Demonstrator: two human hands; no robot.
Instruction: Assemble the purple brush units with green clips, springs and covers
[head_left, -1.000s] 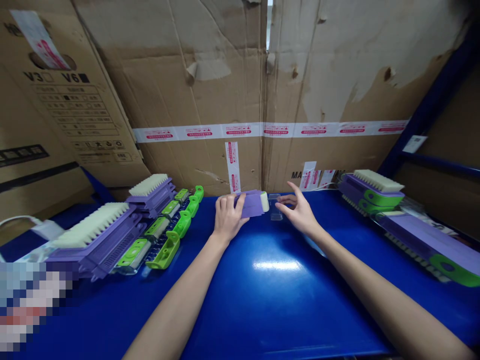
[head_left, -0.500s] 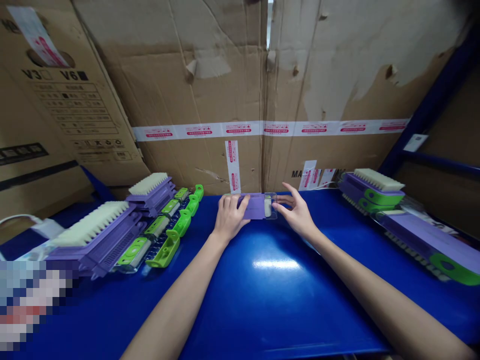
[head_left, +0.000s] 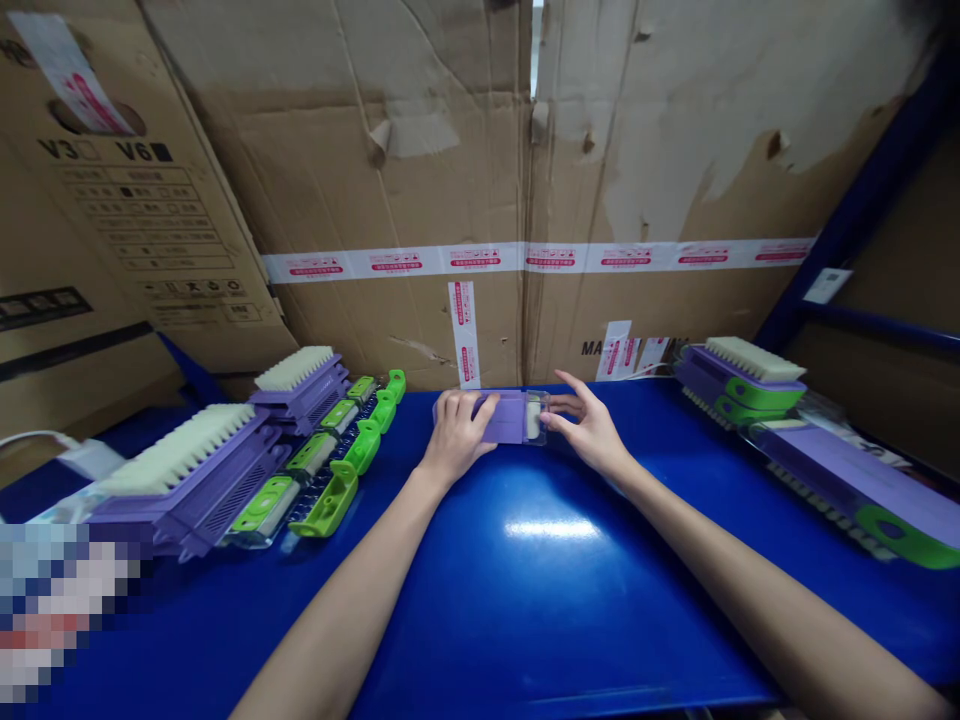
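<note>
A purple plastic brush body (head_left: pixel 504 418) lies across the far middle of the blue table, with a clear plastic end piece (head_left: pixel 535 418) at its right end. Fingers of my left hand (head_left: pixel 459 428) are wrapped over the purple body from the left. At the other end, my right hand (head_left: pixel 592 425) has its thumb on the clear end piece and other fingers at its edge, while the index finger sticks up. The underside of the purple body is hidden.
On the left stand purple brush bodies with white bristles (head_left: pixel 180 450), beside a row of green-topped clear pieces (head_left: pixel 311 455) and green end caps (head_left: pixel 330 500). Purple-and-green brushes (head_left: pixel 750 375) are stacked at the right. Cardboard (head_left: pixel 405 180) walls the back of the blue table (head_left: pixel 555 600).
My right thumb has moved left onto the clear end piece, and the fingers have come closer to it. My left hand keeps its hold on the purple body.
</note>
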